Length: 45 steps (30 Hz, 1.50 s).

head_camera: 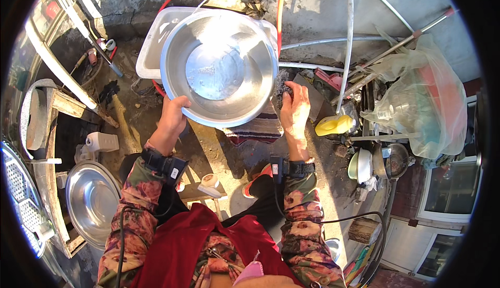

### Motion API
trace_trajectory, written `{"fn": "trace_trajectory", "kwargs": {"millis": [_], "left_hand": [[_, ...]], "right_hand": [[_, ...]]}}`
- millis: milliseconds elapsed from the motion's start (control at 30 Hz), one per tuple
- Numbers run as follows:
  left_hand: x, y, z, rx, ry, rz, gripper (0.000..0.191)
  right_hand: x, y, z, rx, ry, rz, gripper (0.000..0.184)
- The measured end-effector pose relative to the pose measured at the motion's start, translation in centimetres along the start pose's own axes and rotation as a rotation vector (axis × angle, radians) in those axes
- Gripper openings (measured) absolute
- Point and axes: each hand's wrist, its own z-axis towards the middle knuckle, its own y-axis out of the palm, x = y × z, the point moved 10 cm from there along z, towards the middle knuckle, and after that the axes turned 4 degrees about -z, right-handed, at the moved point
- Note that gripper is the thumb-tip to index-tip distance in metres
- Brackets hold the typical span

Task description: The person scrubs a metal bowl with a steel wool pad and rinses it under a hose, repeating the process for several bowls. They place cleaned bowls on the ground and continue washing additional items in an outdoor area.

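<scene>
A wide stainless steel basin [258, 65] is tilted in front of me, its inside facing up and catching strong sunlight. My left hand [172, 122] grips its near left rim, thumb over the edge. Against the basin's right outer side, my right hand [296, 108] holds a grey wire scouring pad [282, 82] with bent fingers. Whether water lies in the basin I cannot tell because of the glare. Behind and partly under it stands a whitish plastic tub [150, 56]. A striped cloth [254, 128] shows below the near rim.
Orange hose [282, 11] and pale pipes [349, 34] cross the far side by the wall. A yellow bottle [334, 125] lies to the right, near stacked pots [361, 165]. At left are another metal basin [91, 202] and a wooden frame [52, 132]. A small stool-like object [211, 184] is between my feet.
</scene>
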Motion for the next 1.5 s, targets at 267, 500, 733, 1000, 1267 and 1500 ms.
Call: {"fn": "trace_trajectory", "kwargs": {"millis": [267,500,733,1000,1267,1500], "left_hand": [[0.6,0.7,-0.3,-0.058,0.036,0.025,0.052],[0.7,0.6,-0.2,-0.05,0.035,0.074,0.044],[1.3,1.6,-0.6,-0.054,0.072,0.121,0.04],[1.1,1.4,-0.2,-0.065,0.072,0.225,0.035],[2.1,2.4,-0.3,-0.057,0.131,0.285,0.032],[2.1,2.4,-0.4,-0.05,0.166,0.398,0.036]], "right_hand": [[-5.0,4.9,-1.6,-0.225,-0.185,-0.183,0.027],[-5.7,9.2,-3.8,-0.447,-0.227,-0.091,0.024],[-8.3,12.2,-6.2,-0.528,-0.084,0.095,0.03],[-10.3,11.2,-7.1,-0.46,-0.116,0.293,0.02],[-6.2,9.1,-6.7,-0.469,-0.124,0.04,0.017],[-8.5,11.3,-7.4,-0.577,-0.047,0.323,0.022]]}}
